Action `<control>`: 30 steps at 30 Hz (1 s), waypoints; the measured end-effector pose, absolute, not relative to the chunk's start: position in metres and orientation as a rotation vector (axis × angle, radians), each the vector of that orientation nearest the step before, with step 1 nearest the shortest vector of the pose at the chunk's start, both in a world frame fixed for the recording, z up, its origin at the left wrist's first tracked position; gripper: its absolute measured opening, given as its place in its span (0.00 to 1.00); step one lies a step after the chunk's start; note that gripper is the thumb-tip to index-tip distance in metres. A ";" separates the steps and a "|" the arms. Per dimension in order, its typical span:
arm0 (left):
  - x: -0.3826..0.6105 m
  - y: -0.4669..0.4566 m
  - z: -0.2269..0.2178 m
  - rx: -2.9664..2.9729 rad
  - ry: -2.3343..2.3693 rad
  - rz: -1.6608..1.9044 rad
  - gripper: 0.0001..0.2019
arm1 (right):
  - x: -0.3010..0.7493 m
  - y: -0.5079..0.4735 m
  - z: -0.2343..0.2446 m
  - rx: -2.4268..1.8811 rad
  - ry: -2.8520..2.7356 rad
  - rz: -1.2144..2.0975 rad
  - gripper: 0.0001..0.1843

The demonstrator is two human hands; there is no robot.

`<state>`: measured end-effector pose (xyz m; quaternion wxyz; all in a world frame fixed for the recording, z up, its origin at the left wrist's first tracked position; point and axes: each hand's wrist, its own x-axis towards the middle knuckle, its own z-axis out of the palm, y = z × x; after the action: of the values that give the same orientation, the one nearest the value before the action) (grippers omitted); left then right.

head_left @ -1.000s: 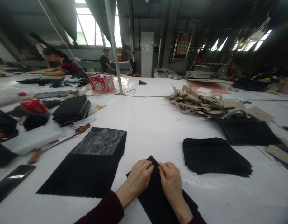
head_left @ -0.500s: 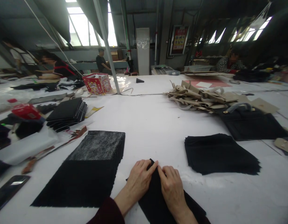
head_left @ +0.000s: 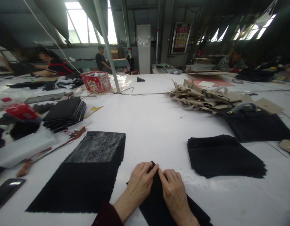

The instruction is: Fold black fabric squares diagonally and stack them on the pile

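A piece of black fabric (head_left: 154,205) lies on the white table in front of me, folded, with its narrow end pointing away. My left hand (head_left: 140,180) is closed on its left edge near that end, fingers curled and the index fingertip at the fold. Opposite it, my right hand (head_left: 175,193) grips the right side, its index fingertip almost meeting the left one. Both thumbs are mostly hidden. To the left is a stack of black fabric pieces (head_left: 74,185) with a speckled grey upper part (head_left: 95,147). Another black fabric stack (head_left: 223,157) rests to the right.
Beige strips and pieces (head_left: 201,97) are heaped at the back right beside a black bag panel with a handle (head_left: 257,125). Dark folded pieces (head_left: 62,113), a red patterned box (head_left: 96,83) and a phone (head_left: 7,191) lie leftward. A pole (head_left: 109,50) rises behind. Several people work farther off.
The view has shifted slightly, so the side stacks appear a little farther outward. Both hands keep their places on the black fabric, with hardly any visible movement.
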<state>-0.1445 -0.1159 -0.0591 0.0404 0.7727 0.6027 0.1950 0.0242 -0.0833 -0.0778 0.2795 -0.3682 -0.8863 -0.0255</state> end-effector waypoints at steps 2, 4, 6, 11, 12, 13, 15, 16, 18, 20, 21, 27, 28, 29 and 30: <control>-0.144 -0.117 -0.060 2.361 1.849 0.600 0.25 | 0.024 -0.083 -0.078 -0.987 -2.382 -0.065 0.18; -0.144 -0.117 -0.061 2.360 1.849 0.605 0.24 | 0.024 -0.083 -0.079 -0.988 -2.384 -0.062 0.18; -0.144 -0.117 -0.061 2.364 1.851 0.614 0.23 | 0.024 -0.083 -0.078 -0.987 -2.381 -0.067 0.18; -0.145 -0.115 -0.062 2.368 1.860 0.635 0.23 | 0.024 -0.083 -0.077 -0.993 -2.370 -0.074 0.17; -0.145 -0.115 -0.062 2.368 1.862 0.638 0.23 | 0.024 -0.083 -0.076 -0.995 -2.371 -0.069 0.17; -0.145 -0.115 -0.063 2.368 1.863 0.643 0.23 | 0.024 -0.083 -0.076 -0.996 -2.374 -0.062 0.18; -0.145 -0.115 -0.063 2.370 1.867 0.653 0.22 | 0.024 -0.083 -0.077 -0.999 -2.380 -0.050 0.18; -0.145 -0.115 -0.063 2.371 1.870 0.659 0.22 | 0.024 -0.083 -0.077 -1.001 -2.383 -0.045 0.18; -0.145 -0.116 -0.063 2.371 1.878 0.668 0.21 | 0.024 -0.083 -0.078 -1.004 -2.387 -0.037 0.19; -0.145 -0.116 -0.063 2.362 1.890 0.667 0.20 | 0.024 -0.083 -0.078 -1.008 -2.388 -0.024 0.19; -0.145 -0.116 -0.063 2.356 1.896 0.664 0.20 | 0.024 -0.083 -0.079 -1.010 -2.389 -0.018 0.19; -0.144 -0.116 -0.061 2.342 1.928 0.639 0.19 | 0.024 -0.083 -0.078 -1.023 -2.400 -0.005 0.19; -0.144 -0.117 -0.061 2.339 1.934 0.635 0.19 | 0.024 -0.083 -0.078 -1.025 -2.400 -0.002 0.19; -0.144 -0.117 -0.061 2.337 1.939 0.631 0.19 | 0.024 -0.083 -0.078 -1.027 -2.400 0.000 0.19; -0.144 -0.117 -0.060 2.334 1.946 0.628 0.19 | 0.024 -0.083 -0.078 -1.030 -2.400 0.001 0.19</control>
<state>-0.1439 -0.1170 -0.0603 0.0193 0.7519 0.6272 0.2023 0.0240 -0.0828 -0.0781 0.2620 -0.3805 -0.8869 0.0003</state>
